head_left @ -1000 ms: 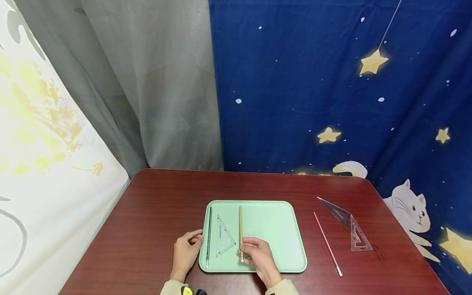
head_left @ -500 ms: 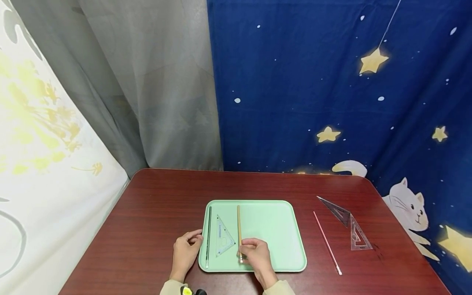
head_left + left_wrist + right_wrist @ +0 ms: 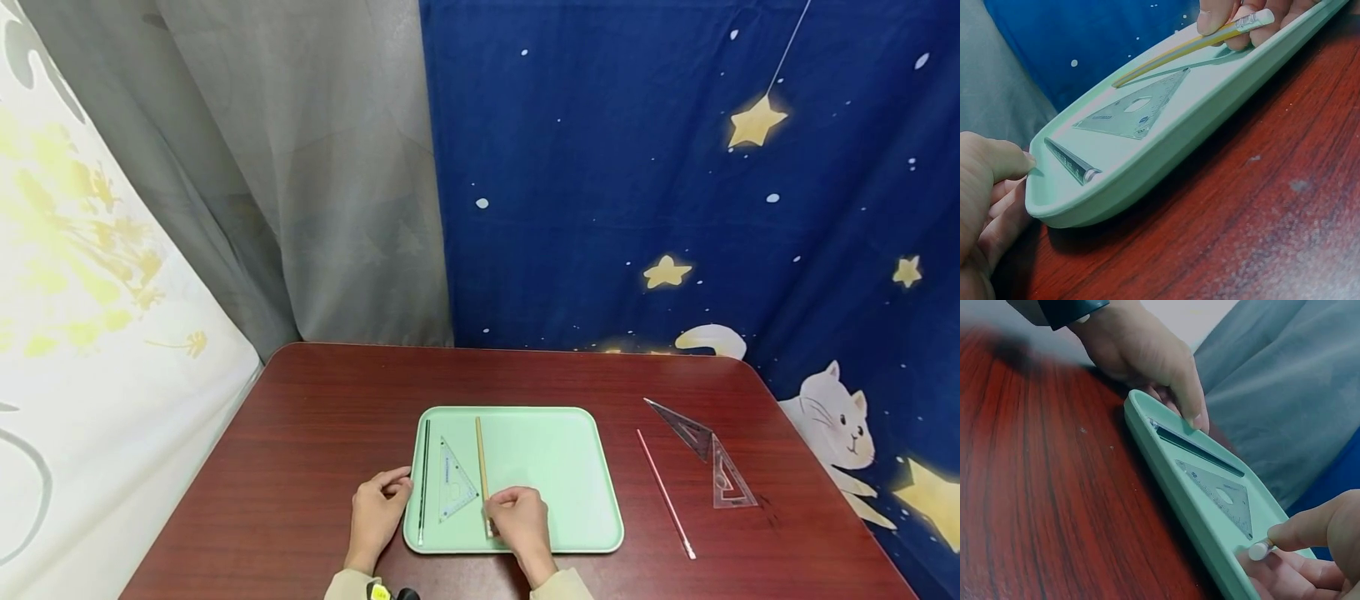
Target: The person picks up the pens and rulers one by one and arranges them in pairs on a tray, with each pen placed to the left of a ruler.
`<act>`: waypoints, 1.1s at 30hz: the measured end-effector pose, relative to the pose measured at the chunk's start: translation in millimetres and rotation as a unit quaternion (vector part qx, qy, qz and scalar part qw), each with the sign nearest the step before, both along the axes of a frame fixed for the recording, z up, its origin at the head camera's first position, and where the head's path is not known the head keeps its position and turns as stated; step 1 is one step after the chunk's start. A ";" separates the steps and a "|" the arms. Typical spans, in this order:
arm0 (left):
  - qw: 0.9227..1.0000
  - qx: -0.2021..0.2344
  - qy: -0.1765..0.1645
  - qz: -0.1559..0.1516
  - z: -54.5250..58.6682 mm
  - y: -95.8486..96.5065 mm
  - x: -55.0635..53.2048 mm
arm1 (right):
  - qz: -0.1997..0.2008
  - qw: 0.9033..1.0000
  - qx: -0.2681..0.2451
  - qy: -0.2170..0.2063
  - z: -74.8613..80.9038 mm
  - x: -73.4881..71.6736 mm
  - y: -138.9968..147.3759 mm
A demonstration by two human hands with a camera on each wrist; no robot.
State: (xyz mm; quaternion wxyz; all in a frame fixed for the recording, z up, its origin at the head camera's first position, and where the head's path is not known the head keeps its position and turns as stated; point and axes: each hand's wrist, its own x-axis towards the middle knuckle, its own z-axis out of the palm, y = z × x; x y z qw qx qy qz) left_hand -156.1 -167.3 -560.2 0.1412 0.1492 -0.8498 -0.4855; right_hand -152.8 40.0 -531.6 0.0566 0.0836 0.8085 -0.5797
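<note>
My right hand (image 3: 521, 521) pinches a yellow pencil (image 3: 482, 454) near its white eraser end, over the middle of a light green tray (image 3: 555, 467). In the left wrist view the pencil (image 3: 1175, 53) slants, its eraser end raised above the near rim and its far end low at the far side. My left hand (image 3: 377, 512) holds the tray's left edge, thumb on the rim and fingers outside it. A black pencil (image 3: 424, 479) lies along the tray's left side. Between the two pencils lies a clear triangular set square (image 3: 456, 483).
To the right of the tray, a pink pencil (image 3: 666, 496) lies on the dark red table (image 3: 337, 400). Beyond it are two more clear set squares, one farther back (image 3: 686, 429) and one nearer (image 3: 729, 479), meeting at a corner. Curtains hang behind the table.
My right hand has moved slightly left with the yellow pencil, whose far end has swung left toward the set square. The left hand has stayed at the tray's edge.
</note>
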 end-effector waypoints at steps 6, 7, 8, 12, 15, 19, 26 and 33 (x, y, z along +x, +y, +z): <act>1.000 -0.002 -0.005 0.000 0.8 -0.6 0.0 | 0.005 0.995 0.083 0.049 3.7 1.7 -1.0; 1.000 -0.001 -0.006 0.001 0.8 -0.6 0.1 | 0.008 0.994 0.093 0.054 3.9 1.9 -1.0; 1.000 -0.001 -0.007 0.001 0.7 -0.6 0.1 | 0.011 0.993 0.100 0.058 3.8 2.0 -1.0; 1.000 -0.002 -0.008 0.001 0.5 -1.0 0.0 | 0.018 0.991 0.115 0.062 3.2 1.8 -1.1; 1.000 -0.002 -0.007 -0.001 0.5 -1.5 -0.3 | 0.020 0.991 0.118 0.063 2.6 1.4 -1.1; 1.000 -0.001 -0.007 -0.003 1.0 -2.0 -0.3 | 0.019 0.992 0.113 0.060 2.6 1.2 -1.0; 1.000 0.003 -0.010 -0.003 2.5 -1.9 0.0 | 0.018 0.993 0.097 0.058 3.3 1.7 1.8; 1.000 0.004 -0.007 0.000 2.7 -2.0 -0.6 | 0.005 0.994 0.097 0.056 6.7 -0.1 9.8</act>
